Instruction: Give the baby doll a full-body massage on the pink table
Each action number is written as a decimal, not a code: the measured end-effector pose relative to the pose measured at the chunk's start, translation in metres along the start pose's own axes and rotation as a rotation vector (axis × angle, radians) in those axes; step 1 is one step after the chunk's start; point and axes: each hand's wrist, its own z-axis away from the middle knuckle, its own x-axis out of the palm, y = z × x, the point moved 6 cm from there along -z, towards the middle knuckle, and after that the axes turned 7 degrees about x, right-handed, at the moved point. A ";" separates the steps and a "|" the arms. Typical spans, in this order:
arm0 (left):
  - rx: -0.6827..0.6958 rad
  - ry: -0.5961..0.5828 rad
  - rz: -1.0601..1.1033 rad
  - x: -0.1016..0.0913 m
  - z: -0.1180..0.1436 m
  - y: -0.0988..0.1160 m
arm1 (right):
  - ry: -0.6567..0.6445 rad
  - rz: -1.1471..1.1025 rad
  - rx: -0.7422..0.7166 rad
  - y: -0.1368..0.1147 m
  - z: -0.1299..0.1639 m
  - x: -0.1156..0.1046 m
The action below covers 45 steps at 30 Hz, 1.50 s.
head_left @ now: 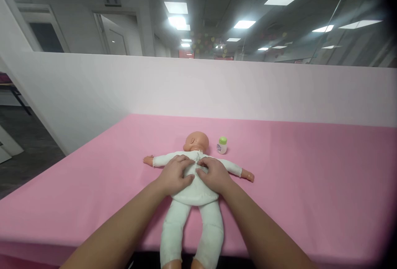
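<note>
A baby doll (198,198) with a white cloth body lies stretched out on the pink-covered table, head away from me, and its arms spread to both sides. Its bald head (198,140) is turned to the left, with an ear showing. My left hand (178,174) rests on the left of the doll's upper torso, fingers apart and flat on the cloth. On the right of the torso lies my right hand (214,174), also open, its fingertips close to the left ones near the neck seam. Beyond the doll's right-side arm stands a small jar (222,146) with a green lid.
Pink cloth (310,178) covers the table. A white partition (217,87) rises along its far edge, with glass above it showing ceiling lights. Left of the table are a dark floor (27,145) and part of another table's leg (20,97).
</note>
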 end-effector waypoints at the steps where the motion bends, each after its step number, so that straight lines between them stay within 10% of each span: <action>1: -0.003 -0.010 0.009 0.001 0.000 0.000 | -0.012 -0.005 -0.002 -0.001 0.000 0.000; 14: -0.062 0.027 0.121 -0.006 -0.002 0.008 | -0.120 -0.061 0.015 -0.006 0.003 -0.002; 26: -0.045 0.150 -0.071 -0.011 0.002 -0.003 | 0.206 -0.010 0.097 0.014 -0.005 -0.012; 45: -0.163 -0.033 0.013 -0.004 -0.002 -0.005 | -0.063 -0.078 0.111 0.014 -0.004 0.004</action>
